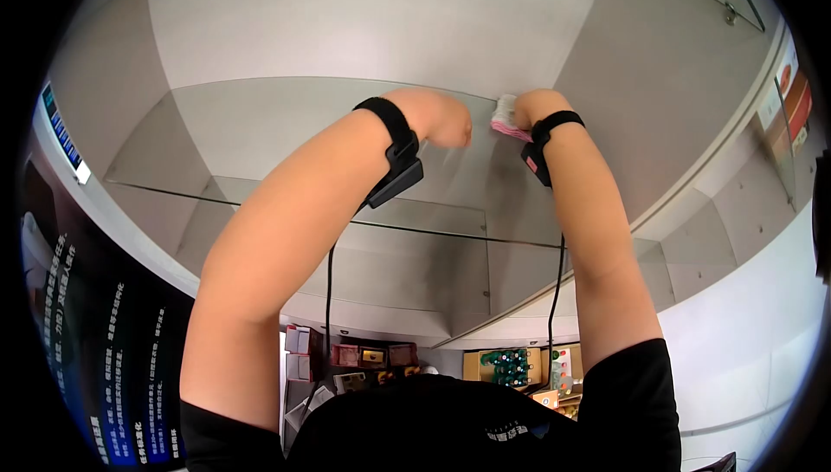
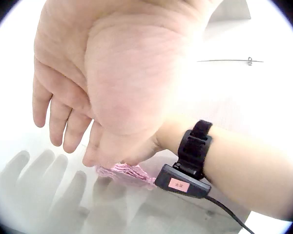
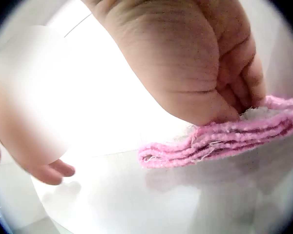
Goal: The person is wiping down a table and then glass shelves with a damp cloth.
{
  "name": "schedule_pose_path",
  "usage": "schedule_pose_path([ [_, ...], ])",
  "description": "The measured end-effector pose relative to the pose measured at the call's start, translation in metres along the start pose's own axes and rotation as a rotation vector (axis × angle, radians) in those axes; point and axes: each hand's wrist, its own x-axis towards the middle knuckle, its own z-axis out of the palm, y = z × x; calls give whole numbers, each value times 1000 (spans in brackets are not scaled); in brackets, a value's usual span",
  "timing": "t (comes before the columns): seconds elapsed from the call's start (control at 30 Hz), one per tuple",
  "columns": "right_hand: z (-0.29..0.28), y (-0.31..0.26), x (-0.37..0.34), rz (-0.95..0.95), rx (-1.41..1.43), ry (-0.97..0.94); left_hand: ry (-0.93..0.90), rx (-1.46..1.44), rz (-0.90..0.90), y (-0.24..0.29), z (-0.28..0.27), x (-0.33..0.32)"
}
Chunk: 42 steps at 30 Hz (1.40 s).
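Observation:
A folded pink and white cloth (image 1: 505, 117) lies on the glass shelf (image 1: 286, 130), near the cabinet's back. My right hand (image 1: 542, 108) holds it from above, thumb and fingertips bent down onto the folds. Its pink layered edge faces the camera in the right wrist view, where the hand (image 3: 180, 63) partly covers the cloth (image 3: 219, 141). To the left of the cloth, my left hand (image 1: 440, 119) is over the shelf with nothing in it. Its fingers (image 2: 58, 119) hang loosely extended in the left wrist view, with their reflection in the glass below.
Pale cabinet walls (image 1: 372, 22) curve around the shelf at back and sides. The shelf's front glass edge (image 1: 415, 229) runs beneath both forearms. Black cables (image 1: 329, 299) hang from the wrist cameras. Below are boxes (image 1: 372, 357) and a carton of green bottles (image 1: 509, 366).

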Motion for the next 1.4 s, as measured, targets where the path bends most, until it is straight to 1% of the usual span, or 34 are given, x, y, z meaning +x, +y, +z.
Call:
schedule_pose_path([
  [0.03,1,3,8,7,-7,-33,-3,-44,31,-1,-1,-15],
  [0.1,8,12,27,-42,-45,-14,14,-61,24,-3,-2,-43],
  [0.17,17,20,42,-44,-42,1,77,-50,72,-6,1,-65],
  [0.2,17,22,42,-39,-35,12,133,-60,102,-5,3,-76],
  [0.3,19,26,38,-28,6,-11,120,-54,79,-5,6,-115],
  [0.33,21,26,38,-41,46,19,175,-90,100,-7,11,-125],
  [0.37,22,26,38,-41,46,22,177,-87,99,-8,13,-134],
  [0.43,17,23,17,4,109,-72,123,-50,46,-10,15,-148],
  [0.53,20,21,-11,5,122,-69,89,-8,36,-14,19,-164],
  [0.57,22,22,-20,2,107,-61,85,-4,50,-16,21,-166],
  [0.63,23,19,-43,1,110,-53,33,131,-54,-21,25,-165],
  [0.67,23,18,-54,-15,106,-37,32,137,-38,-25,27,-164],
  [0.7,21,16,-67,1,111,-40,29,154,-71,-30,30,-162],
  [0.73,19,13,-79,-25,97,-48,25,169,-105,-32,30,-162],
  [0.87,21,9,-117,-58,128,-111,4,181,-110,-32,28,-160],
  [0.9,22,7,-128,-47,132,-117,-38,148,-120,-30,25,-160],
  [0.93,22,4,-141,-66,113,-72,-78,117,-132,-29,23,-161],
  [1.0,26,2,-158,-120,87,-9,-89,82,-129,-27,20,-163],
  [1.1,27,1,-185,-138,93,-5,-119,29,-151,-27,16,-163],
  [1.13,16,-7,-201,-146,118,-35,-137,12,-175,-28,15,-162],
  [1.27,25,2,-192,-144,169,-40,-163,3,-209,-30,15,-158],
  [1.33,23,6,-183,-149,233,-83,-167,44,-211,-30,15,-156],
  [1.4,25,10,-163,-188,187,-69,-173,45,-196,-30,14,-155],
])
